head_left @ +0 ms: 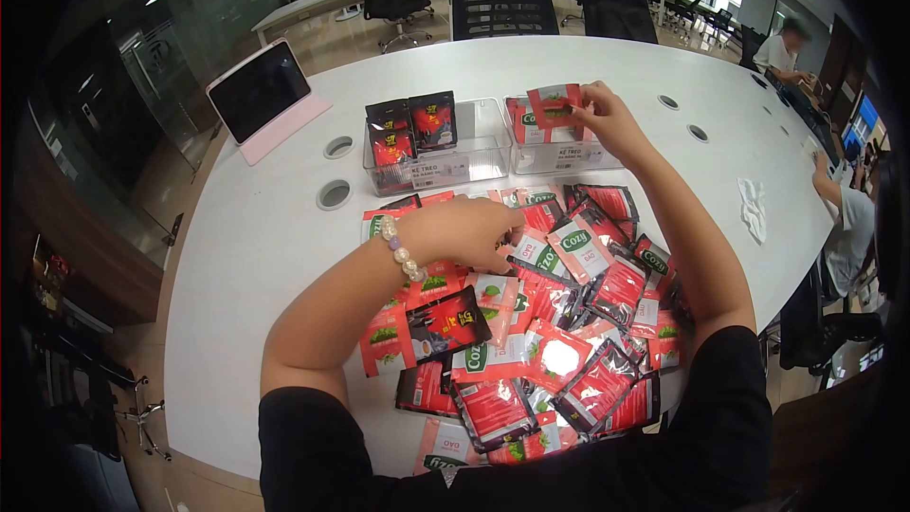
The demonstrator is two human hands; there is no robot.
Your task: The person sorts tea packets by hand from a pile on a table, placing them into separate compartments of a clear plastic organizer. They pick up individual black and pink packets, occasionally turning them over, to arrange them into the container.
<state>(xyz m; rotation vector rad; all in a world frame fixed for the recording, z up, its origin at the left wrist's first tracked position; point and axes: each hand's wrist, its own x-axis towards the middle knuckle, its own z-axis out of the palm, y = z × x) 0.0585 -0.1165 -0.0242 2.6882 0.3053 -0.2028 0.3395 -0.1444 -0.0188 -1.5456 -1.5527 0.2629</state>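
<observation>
My right hand (604, 120) pinches a red and pink Cozy sachet (555, 106) above the right clear bin (569, 159), where other Cozy sachets stand. Over the pile of sachets (540, 322) on the white table reaches my left hand (479, 232), its fingers bent down at the pile; what they hold, if anything, is hidden. A beaded bracelet circles the left wrist. In the left clear bin (488, 166) black and red coffee packets (433, 123) stand upright on its left side. Another black and red packet (447, 324) lies on the pile's left part.
A tablet in a pink case (261, 95) stands at the table's back left. Round cable holes (334, 194) pierce the white tabletop (246, 275). A crumpled white tissue (752, 210) lies at the right. Two people sit beyond the right edge; chairs stand behind.
</observation>
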